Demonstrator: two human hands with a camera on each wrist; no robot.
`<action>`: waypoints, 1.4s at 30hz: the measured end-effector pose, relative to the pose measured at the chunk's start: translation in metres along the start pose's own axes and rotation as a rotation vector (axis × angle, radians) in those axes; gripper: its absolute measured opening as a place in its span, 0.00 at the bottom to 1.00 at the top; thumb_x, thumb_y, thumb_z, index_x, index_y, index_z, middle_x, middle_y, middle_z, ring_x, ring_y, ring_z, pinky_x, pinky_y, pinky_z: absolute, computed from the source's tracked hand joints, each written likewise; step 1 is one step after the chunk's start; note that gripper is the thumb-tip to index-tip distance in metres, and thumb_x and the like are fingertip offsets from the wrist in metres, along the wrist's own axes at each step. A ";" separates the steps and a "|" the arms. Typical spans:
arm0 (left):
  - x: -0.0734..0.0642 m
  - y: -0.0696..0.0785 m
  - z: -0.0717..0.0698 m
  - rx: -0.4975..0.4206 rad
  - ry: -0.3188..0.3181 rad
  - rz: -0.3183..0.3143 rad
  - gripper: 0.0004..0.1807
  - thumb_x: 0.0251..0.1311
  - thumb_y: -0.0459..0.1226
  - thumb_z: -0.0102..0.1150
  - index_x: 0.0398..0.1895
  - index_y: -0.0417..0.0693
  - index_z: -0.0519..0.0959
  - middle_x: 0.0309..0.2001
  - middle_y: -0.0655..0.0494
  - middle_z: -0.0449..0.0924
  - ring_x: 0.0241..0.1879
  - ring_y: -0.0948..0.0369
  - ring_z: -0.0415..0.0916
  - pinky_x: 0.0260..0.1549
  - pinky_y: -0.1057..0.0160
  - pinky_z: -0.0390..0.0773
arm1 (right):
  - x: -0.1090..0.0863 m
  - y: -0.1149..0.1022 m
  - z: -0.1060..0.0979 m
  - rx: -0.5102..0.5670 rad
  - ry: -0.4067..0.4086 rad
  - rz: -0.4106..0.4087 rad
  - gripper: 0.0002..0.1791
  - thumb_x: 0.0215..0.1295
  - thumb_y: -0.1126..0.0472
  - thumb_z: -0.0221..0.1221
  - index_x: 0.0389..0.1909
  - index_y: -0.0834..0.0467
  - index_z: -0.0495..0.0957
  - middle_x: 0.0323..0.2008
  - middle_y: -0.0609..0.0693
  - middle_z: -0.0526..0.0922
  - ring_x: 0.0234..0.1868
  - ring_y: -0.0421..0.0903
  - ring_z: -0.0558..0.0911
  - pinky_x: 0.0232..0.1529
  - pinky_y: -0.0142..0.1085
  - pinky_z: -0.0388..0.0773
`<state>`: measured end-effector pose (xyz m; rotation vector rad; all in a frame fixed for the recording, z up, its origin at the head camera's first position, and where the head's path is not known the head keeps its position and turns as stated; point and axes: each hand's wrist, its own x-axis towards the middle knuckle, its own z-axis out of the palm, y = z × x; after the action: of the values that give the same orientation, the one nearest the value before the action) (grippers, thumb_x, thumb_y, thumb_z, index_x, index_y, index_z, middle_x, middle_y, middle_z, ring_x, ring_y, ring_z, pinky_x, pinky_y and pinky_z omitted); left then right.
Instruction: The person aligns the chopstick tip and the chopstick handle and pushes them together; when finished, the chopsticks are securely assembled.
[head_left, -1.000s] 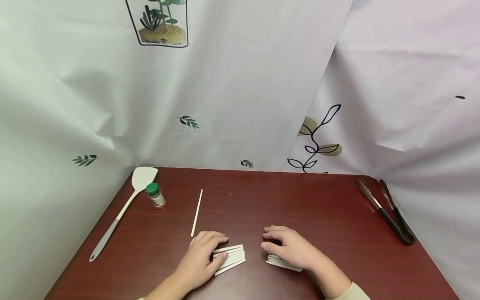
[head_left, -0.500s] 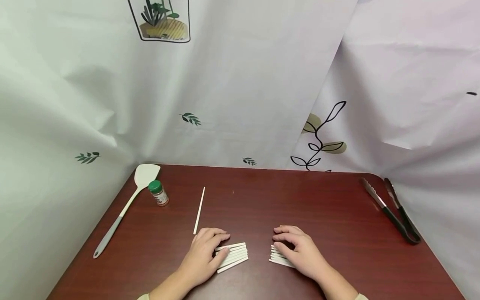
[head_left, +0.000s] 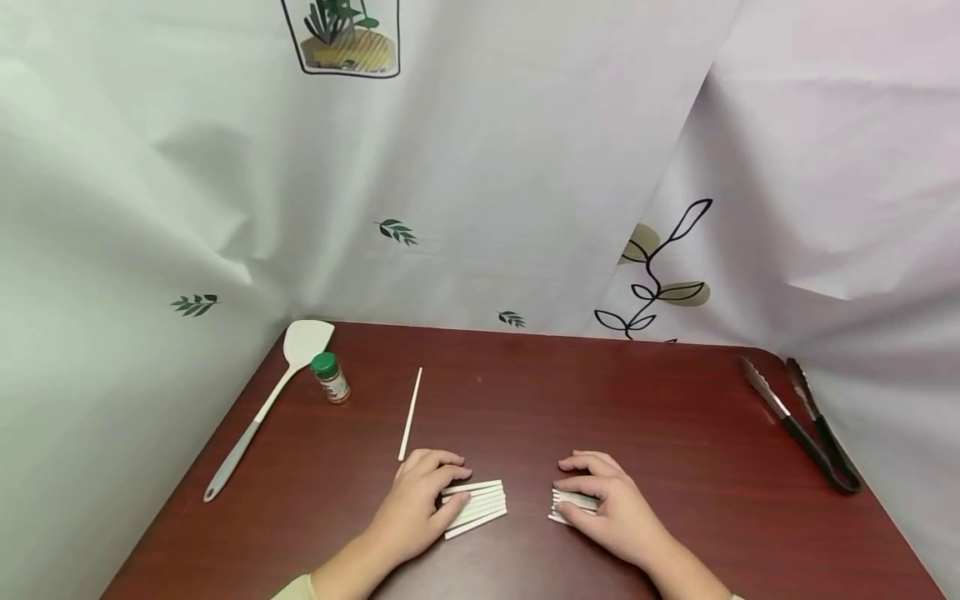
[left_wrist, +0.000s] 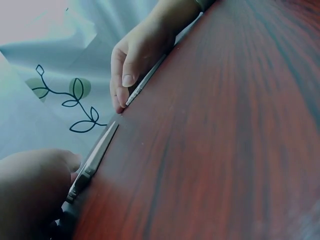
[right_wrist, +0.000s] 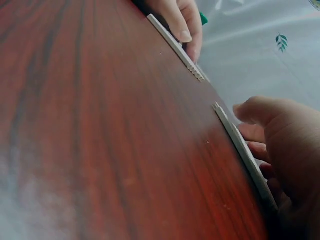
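Observation:
Two bundles of white sticks lie on the dark red table (head_left: 660, 417) near its front edge. My left hand (head_left: 420, 508) covers the left ends of the left bundle (head_left: 480, 505), thumb on its near side and fingers curled over the far side. My right hand (head_left: 615, 508) holds the right bundle (head_left: 574, 502) the same way, and only the bundle's left ends show. In the left wrist view the right hand (left_wrist: 137, 55) pinches its sticks (left_wrist: 145, 82). In the right wrist view the left hand (right_wrist: 180, 20) grips its bundle (right_wrist: 175, 46).
A single white stick (head_left: 411, 414) lies just beyond my left hand. A white spatula (head_left: 273, 404) and a green-capped spice jar (head_left: 331, 378) sit at the back left. Black tongs (head_left: 806, 425) lie along the right edge. Printed white sheets hang behind and beside the table.
My right hand has slid a little to the right and curled in over its bundle, so less of those sticks shows. My left hand has hardly moved. The head view has drifted.

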<state>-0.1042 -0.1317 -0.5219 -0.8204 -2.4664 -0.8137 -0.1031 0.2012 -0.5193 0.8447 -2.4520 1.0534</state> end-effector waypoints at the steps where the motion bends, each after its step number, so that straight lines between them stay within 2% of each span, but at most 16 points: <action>1: 0.000 0.000 -0.001 0.005 0.006 0.003 0.14 0.55 0.39 0.78 0.46 0.53 0.89 0.54 0.59 0.84 0.57 0.58 0.76 0.55 0.46 0.74 | 0.000 0.000 0.001 -0.001 0.000 -0.009 0.17 0.52 0.63 0.80 0.44 0.49 0.93 0.54 0.43 0.87 0.62 0.58 0.81 0.67 0.23 0.63; 6: -0.003 0.000 -0.003 0.010 0.011 0.000 0.12 0.54 0.39 0.79 0.42 0.58 0.90 0.53 0.59 0.84 0.56 0.57 0.76 0.54 0.46 0.74 | 0.002 0.000 0.003 0.012 0.053 -0.031 0.19 0.51 0.66 0.80 0.46 0.53 0.92 0.51 0.45 0.88 0.58 0.55 0.84 0.65 0.22 0.65; 10: -0.003 0.001 -0.003 0.002 0.015 0.003 0.12 0.54 0.40 0.79 0.42 0.60 0.89 0.53 0.59 0.85 0.56 0.58 0.76 0.54 0.46 0.73 | 0.002 -0.002 0.001 0.014 0.128 0.006 0.17 0.51 0.68 0.79 0.43 0.55 0.93 0.48 0.45 0.88 0.53 0.49 0.84 0.59 0.20 0.69; 12: -0.003 0.001 -0.002 -0.004 0.021 0.008 0.11 0.54 0.40 0.79 0.41 0.60 0.89 0.53 0.59 0.85 0.56 0.58 0.76 0.54 0.47 0.73 | 0.001 -0.002 0.001 -0.011 0.141 0.028 0.16 0.50 0.68 0.80 0.42 0.54 0.93 0.47 0.44 0.88 0.53 0.48 0.84 0.59 0.21 0.70; 18: -0.001 0.002 -0.003 -0.016 0.035 0.020 0.11 0.53 0.40 0.80 0.39 0.61 0.89 0.52 0.61 0.85 0.54 0.59 0.76 0.53 0.47 0.73 | -0.004 -0.008 0.002 -0.080 0.126 0.031 0.14 0.48 0.64 0.81 0.38 0.50 0.93 0.47 0.41 0.88 0.57 0.55 0.83 0.64 0.25 0.67; 25: -0.001 0.001 -0.003 -0.033 0.034 0.000 0.11 0.51 0.39 0.82 0.38 0.60 0.90 0.51 0.64 0.85 0.54 0.61 0.76 0.53 0.48 0.73 | -0.006 -0.008 0.003 -0.127 0.126 -0.007 0.15 0.46 0.64 0.82 0.35 0.46 0.93 0.48 0.41 0.88 0.57 0.57 0.83 0.65 0.28 0.69; 34: 0.000 0.004 -0.003 -0.064 0.004 -0.014 0.12 0.49 0.37 0.82 0.37 0.59 0.90 0.50 0.67 0.86 0.53 0.62 0.76 0.52 0.48 0.73 | -0.006 -0.008 0.004 -0.114 0.125 -0.023 0.14 0.45 0.65 0.82 0.30 0.44 0.93 0.46 0.40 0.88 0.56 0.58 0.83 0.67 0.26 0.63; 42: 0.001 0.006 -0.003 -0.114 0.015 -0.036 0.12 0.48 0.36 0.83 0.30 0.63 0.89 0.44 0.71 0.85 0.50 0.64 0.76 0.51 0.49 0.72 | -0.007 -0.012 0.004 -0.084 0.107 0.042 0.20 0.45 0.66 0.82 0.30 0.37 0.89 0.45 0.37 0.86 0.58 0.58 0.80 0.66 0.28 0.63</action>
<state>-0.1004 -0.1293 -0.5173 -0.8079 -2.4470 -0.9779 -0.0907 0.1945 -0.5192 0.6952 -2.4156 0.9765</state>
